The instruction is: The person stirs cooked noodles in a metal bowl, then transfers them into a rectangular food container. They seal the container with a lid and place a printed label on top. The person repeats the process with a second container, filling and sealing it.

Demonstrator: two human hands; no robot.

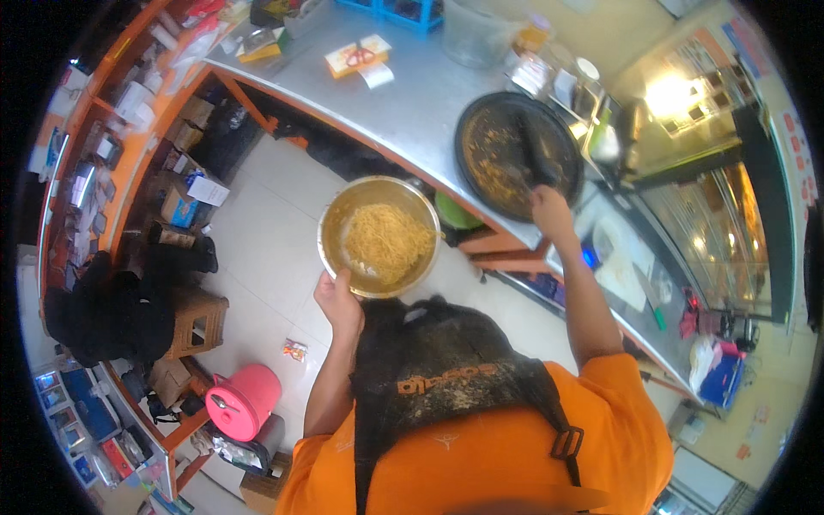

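Note:
My left hand (340, 299) grips the near rim of a round metal bowl (331, 222), held above the floor beside the counter. Thin yellow noodles (389, 241) lie in the bowl, a few strands at its right rim. At the counter's edge my right hand (552, 212) is closed on the dark handle of a utensil (531, 151), whose far end lies over a wide black pan (465, 151); its exact kind cannot be told. Brown and yellowish food bits (492, 167) are spread over the pan's bottom, mostly on the left side.
The metal counter (412, 96) carries scissors (360, 56) on a yellow and white packet, a translucent tub (476, 32) and a blue crate (412, 13). A knife (651, 299) lies on the right counter. A pink lidded bucket (241, 402) stands lower left, near a person in black (116, 315).

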